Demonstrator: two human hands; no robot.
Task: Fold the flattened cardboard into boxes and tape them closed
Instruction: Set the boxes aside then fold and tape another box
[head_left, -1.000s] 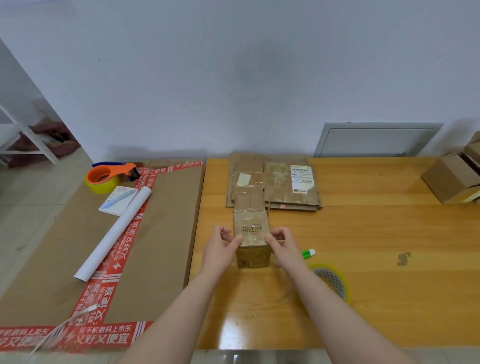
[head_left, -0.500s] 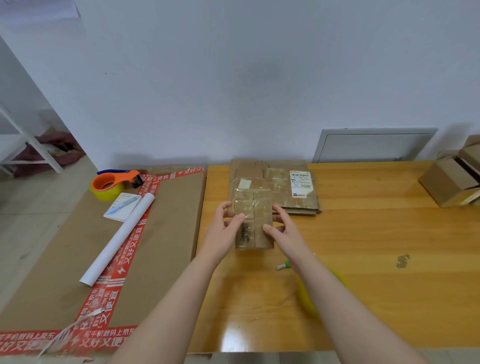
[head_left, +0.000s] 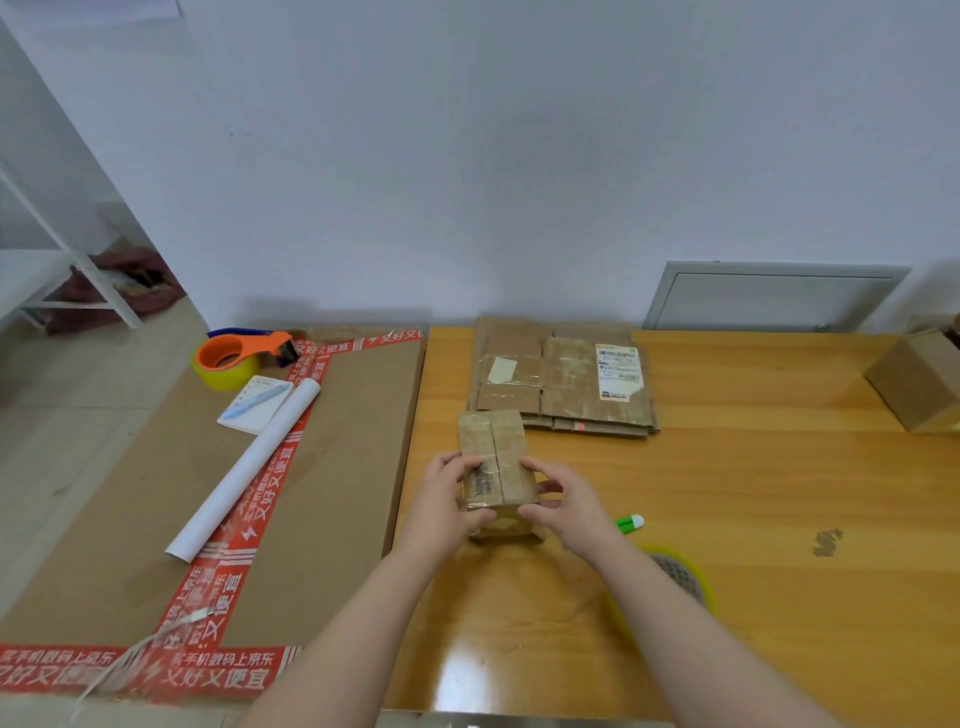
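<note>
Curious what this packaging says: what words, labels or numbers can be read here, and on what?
"买手机数码上京东" on the red tape of the big cardboard sheet.
"又好又便宜" on the same tape.
The white shipping label on the flattened cardboard stack: too small to read.
The barcode sticker on the small box: too blurred.

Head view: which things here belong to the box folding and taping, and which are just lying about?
For the job: small box, held by left hand and right hand; flattened cardboard stack; yellow tape roll; orange tape dispenser.
Lying about: notepad with pen; white paper roll; small green-and-white object; large cardboard sheet.
</note>
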